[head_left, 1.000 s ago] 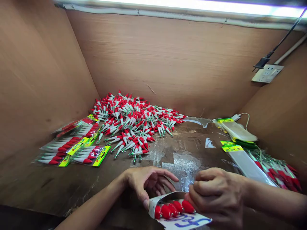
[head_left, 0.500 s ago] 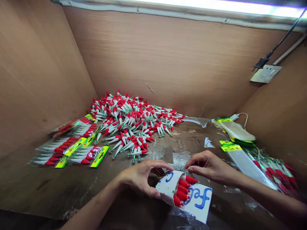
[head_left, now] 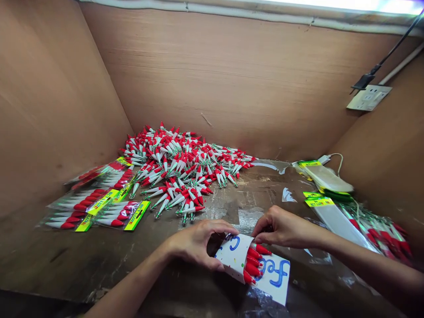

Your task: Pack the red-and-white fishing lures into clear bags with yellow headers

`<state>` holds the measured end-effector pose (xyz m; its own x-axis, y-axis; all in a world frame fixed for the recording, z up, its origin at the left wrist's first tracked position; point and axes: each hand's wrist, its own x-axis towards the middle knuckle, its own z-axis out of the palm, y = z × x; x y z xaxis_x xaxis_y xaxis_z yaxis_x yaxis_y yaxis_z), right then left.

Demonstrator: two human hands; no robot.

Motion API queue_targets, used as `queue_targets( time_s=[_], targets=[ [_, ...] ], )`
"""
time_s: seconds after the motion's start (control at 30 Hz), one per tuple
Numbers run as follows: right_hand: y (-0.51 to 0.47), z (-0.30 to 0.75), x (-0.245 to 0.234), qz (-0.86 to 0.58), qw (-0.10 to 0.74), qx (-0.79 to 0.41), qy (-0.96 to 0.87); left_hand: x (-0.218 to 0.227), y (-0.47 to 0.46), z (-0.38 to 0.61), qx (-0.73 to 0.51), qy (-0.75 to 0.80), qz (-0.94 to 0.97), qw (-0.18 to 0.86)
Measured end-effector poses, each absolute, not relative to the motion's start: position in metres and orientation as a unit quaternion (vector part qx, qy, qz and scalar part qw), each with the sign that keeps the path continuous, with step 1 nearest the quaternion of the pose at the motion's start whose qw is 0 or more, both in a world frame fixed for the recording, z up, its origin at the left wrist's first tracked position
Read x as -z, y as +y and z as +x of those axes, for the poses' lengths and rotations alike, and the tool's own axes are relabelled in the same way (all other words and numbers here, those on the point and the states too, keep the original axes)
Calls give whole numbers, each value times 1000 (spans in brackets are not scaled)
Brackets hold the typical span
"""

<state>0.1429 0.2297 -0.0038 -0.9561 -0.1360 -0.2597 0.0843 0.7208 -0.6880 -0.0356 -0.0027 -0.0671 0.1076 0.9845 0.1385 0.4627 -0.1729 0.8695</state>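
Dark scuffed tabletop (head_left: 66, 260), tape-patched, boxed in by wood-panel walls (head_left: 215, 79). Lure pile (head_left: 185, 163) near back wall; filled packets (head_left: 112, 215) left of pile, clear bags (head_left: 347, 225) right of it, wall socket (head_left: 369, 98) higher right. In front of pile, white card sleeve (head_left: 235, 260) around red-nosed lures (head_left: 253, 265). Left hand (head_left: 198, 243) grips sleeve, thumb opposite fingers. Right hand (head_left: 281, 227) bunched at sleeve's mouth; cannot tell what, if anything, it pinches. Lures' tails hidden; lamp (head_left: 364, 4) above pile cut off.

White card sleeve (head_left: 236, 259): curved, blue-lettered, positioned near, right of centre; mouth faces right. Flat card flap (head_left: 274, 289) extends right. Red-headed fishing lures (head_left: 253, 270) sit side by side, heads protruding from mouth.
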Motion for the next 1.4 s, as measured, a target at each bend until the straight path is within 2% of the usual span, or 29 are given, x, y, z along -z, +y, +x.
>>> queue_targets(
  time_s=[0.4, 0.77, 0.93, 1.2, 1.33, 1.4],
  targets=[
    [217, 139, 6, -96, 91, 225, 965, 74, -1, -39, -380, 548, 671, 325],
    [238, 140, 19, -23, 113, 361, 925, 73, 0, -40, -390, 565, 654, 318],
    [249, 152, 20, 37, 47, 372, 926, 74, -2, -42, -390, 572, 645, 324],
    [251, 206, 42, 166, -75, 358, 916, 72, -1, -40, -342, 614, 658, 270],
    [259, 241, 70, 223, -109, 315, 916, 74, 0, -42, -332, 645, 644, 244],
    [278, 262, 86, 261, -135, 252, 922, 74, 0, -43, -331, 653, 637, 242]
  ],
)
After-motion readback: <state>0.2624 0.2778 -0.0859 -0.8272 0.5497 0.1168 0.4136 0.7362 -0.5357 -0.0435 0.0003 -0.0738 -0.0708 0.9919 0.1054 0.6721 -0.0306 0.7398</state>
